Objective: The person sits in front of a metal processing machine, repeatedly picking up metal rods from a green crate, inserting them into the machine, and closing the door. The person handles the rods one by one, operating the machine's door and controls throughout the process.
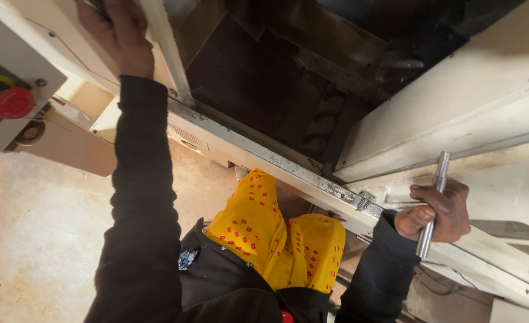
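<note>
My right hand [436, 210] is closed around a steel rod handle [440, 170] that stands out from the cream machine door [456, 107] at the right. My left hand [118, 33] reaches up at the top left and rests on the cream frame post [166, 48] of the machine; its fingertips are cut off by the frame edge. Both arms wear black sleeves. Between the hands lies the dark open interior [264, 78] of the machine, with a dim spiral part low inside.
A control box with a red round stop button [13, 103] hangs at the far left. A scuffed metal sill [276, 161] runs diagonally below the opening. My yellow dotted trousers [264, 233] and the tan concrete floor [37, 239] show beneath.
</note>
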`<action>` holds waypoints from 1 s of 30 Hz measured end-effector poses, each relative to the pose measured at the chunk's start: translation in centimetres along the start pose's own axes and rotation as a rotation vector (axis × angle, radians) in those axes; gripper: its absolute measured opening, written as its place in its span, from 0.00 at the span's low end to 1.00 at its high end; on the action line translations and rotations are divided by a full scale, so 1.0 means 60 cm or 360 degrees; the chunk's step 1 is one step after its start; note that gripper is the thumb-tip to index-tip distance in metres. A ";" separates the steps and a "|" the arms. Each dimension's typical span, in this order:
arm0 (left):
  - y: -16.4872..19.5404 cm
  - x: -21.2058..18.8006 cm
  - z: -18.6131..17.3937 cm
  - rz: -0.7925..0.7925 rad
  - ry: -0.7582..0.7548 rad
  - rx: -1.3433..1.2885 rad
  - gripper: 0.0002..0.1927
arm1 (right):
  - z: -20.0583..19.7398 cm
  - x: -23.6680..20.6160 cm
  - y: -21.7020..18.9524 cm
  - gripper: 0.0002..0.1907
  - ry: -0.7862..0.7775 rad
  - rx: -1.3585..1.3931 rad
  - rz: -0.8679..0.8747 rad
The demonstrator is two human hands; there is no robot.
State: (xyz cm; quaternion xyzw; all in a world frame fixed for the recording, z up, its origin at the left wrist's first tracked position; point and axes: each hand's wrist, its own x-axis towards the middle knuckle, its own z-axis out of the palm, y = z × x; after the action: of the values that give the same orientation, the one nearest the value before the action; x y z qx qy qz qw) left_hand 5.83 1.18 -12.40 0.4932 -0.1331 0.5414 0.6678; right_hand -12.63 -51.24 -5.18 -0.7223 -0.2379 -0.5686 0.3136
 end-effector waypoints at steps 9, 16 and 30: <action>0.055 0.013 0.035 0.0075 -0.0142 0.0062 0.10 | -0.015 -0.015 0.012 0.27 -0.0103 -0.0107 0.0018; 0.064 0.008 0.040 0.0043 -0.0125 0.0051 0.10 | -0.016 -0.014 0.018 0.27 -0.0092 -0.0126 0.0002; 0.072 0.003 0.044 0.0025 -0.0150 -0.0004 0.09 | -0.016 -0.014 0.009 0.28 -0.0097 -0.0141 0.0017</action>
State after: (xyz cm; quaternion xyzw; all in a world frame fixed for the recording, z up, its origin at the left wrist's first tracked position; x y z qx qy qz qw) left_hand 3.14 -1.13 -8.78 0.5162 -0.1687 0.5227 0.6571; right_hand -13.08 -52.31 -5.96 -0.7537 -0.2180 -0.5547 0.2770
